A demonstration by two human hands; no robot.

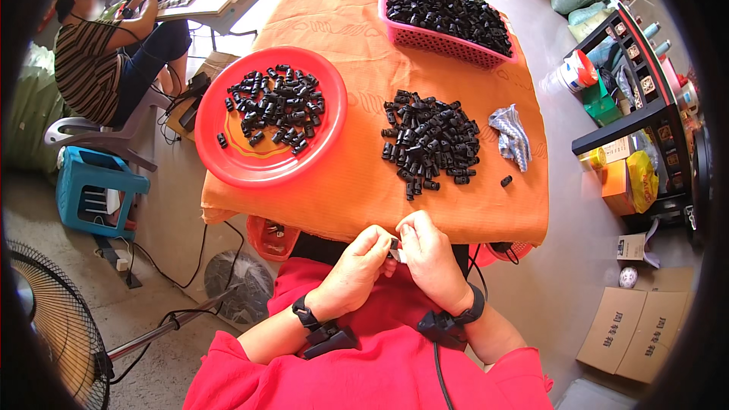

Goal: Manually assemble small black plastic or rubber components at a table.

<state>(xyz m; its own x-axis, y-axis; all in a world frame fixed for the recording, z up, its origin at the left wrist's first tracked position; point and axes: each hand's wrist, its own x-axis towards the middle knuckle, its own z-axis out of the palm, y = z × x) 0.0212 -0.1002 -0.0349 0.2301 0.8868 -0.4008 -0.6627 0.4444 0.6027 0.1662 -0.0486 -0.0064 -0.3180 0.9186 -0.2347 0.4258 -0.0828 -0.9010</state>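
1. Nearest: red shirt (pixel 364 368), black wrist straps (pixel 306 313) on both forearms, cable (pixel 443 376) hanging below the right one.
2. Left hand (pixel 355 264) and right hand (pixel 434 260) meet at the worktop's (pixel 342 201) near edge, fingertips pinching a small black piece (pixel 394 244). Pale bit there too; can't tell what.
3. Main risk: piece slips. Fingertip hold only, so it'd likely land in the lap or on the floor.
4. Cable could snag if the right forearm swings wide.
5. Black pile (pixel 431 140) sits on orange cloth, no rim. A sleeve brush or cloth tug could scatter it. Loose black part (pixel 506 181) near the right edge could roll off if knocked.
6. Red round tray (pixel 214 153): black cylindrical parts, loosely heaped. Seems to overhang the left edge; pressing there might tip it.
7. Pink basket (pixel 448 55), far right: heaped with black parts; a bump could spill some.
8. Red basket (pixel 262 246), below the near edge: small contents, can't identify.
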